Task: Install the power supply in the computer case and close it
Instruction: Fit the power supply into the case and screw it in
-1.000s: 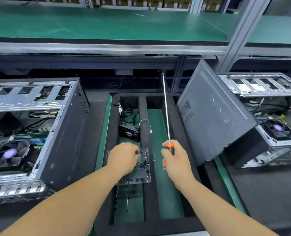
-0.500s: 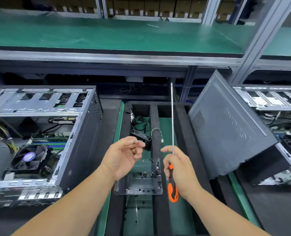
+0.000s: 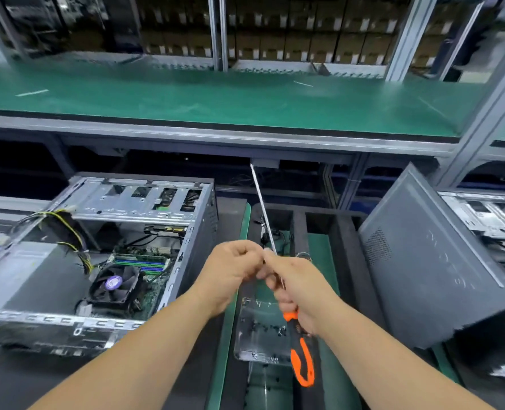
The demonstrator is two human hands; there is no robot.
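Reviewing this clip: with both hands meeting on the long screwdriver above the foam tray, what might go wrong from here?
1. The left hand seems to pinch something tiny against the screwdriver shaft; a dropped screw could fall into the open case, onto the motherboard.
2. The right hand holds the shaft, not the orange grip, so the long tip may wander.
3. The leaning side panel could slide if bumped.

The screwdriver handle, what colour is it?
Orange and black, on the screwdriver handle, in the head view.
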